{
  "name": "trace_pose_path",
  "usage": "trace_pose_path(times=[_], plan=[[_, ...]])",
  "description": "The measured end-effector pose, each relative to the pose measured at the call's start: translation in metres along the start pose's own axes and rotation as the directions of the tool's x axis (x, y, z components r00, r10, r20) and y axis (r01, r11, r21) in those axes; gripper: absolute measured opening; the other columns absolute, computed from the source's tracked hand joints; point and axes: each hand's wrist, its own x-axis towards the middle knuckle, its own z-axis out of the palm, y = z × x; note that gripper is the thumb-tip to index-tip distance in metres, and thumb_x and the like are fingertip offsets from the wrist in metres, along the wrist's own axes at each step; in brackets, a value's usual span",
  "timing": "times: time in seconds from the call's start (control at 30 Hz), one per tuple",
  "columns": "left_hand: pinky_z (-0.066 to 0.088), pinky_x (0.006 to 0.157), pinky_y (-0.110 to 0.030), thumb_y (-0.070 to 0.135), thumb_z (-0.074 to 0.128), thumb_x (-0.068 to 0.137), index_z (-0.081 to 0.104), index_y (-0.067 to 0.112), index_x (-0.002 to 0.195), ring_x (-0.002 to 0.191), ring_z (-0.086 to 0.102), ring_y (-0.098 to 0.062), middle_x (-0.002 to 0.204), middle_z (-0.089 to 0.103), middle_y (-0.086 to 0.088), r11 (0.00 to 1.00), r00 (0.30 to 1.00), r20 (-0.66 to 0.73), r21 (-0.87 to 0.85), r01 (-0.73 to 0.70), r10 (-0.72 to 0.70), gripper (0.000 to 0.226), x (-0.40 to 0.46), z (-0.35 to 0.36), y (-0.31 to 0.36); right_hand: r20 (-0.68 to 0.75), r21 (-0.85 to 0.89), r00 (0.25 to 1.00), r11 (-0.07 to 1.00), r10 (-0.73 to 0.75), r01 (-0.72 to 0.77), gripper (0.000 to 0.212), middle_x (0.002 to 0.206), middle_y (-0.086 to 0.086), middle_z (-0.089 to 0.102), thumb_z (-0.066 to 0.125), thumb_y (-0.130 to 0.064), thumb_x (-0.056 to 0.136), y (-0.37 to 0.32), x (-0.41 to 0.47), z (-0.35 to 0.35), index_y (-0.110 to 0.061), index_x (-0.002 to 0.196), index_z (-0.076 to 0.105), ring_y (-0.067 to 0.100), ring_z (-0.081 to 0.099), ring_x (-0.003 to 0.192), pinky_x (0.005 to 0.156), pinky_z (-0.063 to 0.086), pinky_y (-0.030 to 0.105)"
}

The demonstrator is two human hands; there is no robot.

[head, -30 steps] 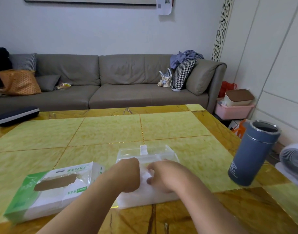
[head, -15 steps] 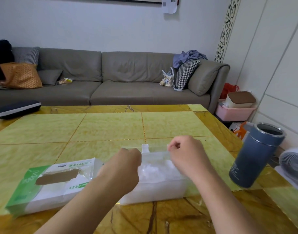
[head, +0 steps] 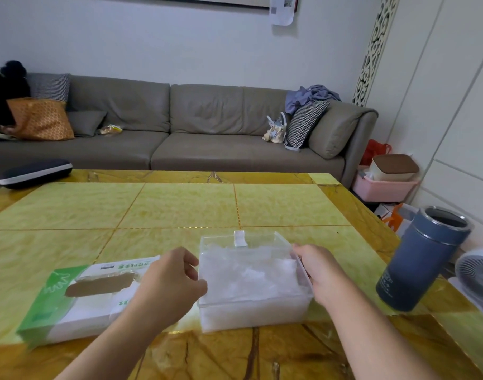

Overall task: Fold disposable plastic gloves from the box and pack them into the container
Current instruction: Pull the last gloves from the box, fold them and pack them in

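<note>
**Both hands at the clear container, gloves inside**

We see the clear container on the yellow table, near the front edge, filled with crumpled white plastic gloves. Left hand sits at the container's left wall, fingers curled, thumb and fingertips touching or pinching the rim; we cannot tell which. Right hand is at the right wall, fingers curled round the rim there. The glove box, green and white with a torn oval opening, lies just left of the container, partly behind the left hand. A blue-grey flask stands well to the right. Grey sofa behind.
</note>
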Motion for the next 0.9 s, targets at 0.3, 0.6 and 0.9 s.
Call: trace_pose_path(times=[0.3, 0.6, 0.9], plan=[[0.047, 0.050, -0.020, 0.019, 0.079, 0.087, 0.069, 0.027, 0.105, 0.058, 0.071, -0.010, 0.092, 0.072, 0.005, 0.985, 0.999, -0.041, -0.172, -0.032, 0.026, 0.022, 0.001, 0.004, -0.009, 0.090, 0.243, 0.991, 0.967, -0.102, 0.078, 0.026, 0.100, 0.009, 0.078, 0.051, 0.000, 0.107, 0.000, -0.002, -0.009, -0.014, 0.115, 0.071, 0.027, 0.076, 0.081, 0.061, 0.060, 0.036], [0.062, 0.083, -0.046, 0.004, 0.046, 0.105, 0.077, 0.021, 0.103, 0.078, 0.075, -0.018, 0.096, 0.079, 0.005, 0.914, 0.998, 0.022, -0.400, 0.060, -0.056, 0.036, 0.002, 0.005, -0.018, 0.113, 0.367, 0.987, 0.928, -0.115, 0.066, 0.045, 0.103, 0.005, 0.081, 0.046, 0.005, 0.094, 0.000, -0.002, -0.013, -0.020, 0.117, 0.076, 0.030, 0.066, 0.095, 0.094, 0.055, 0.050], [0.053, 0.096, -0.040, 0.040, 0.047, 0.106, 0.077, 0.015, 0.113, 0.103, 0.074, -0.019, 0.109, 0.079, 0.004, 0.705, 0.973, 0.208, -0.674, 0.220, -0.104, 0.039, -0.004, -0.003, -0.018, 0.179, 0.355, 0.973, 0.932, -0.149, 0.078, 0.056, 0.108, 0.011, 0.080, 0.051, -0.066, 0.098, -0.006, -0.012, -0.023, -0.021, 0.116, 0.079, 0.040, 0.064, 0.117, 0.108, 0.048, 0.055]])
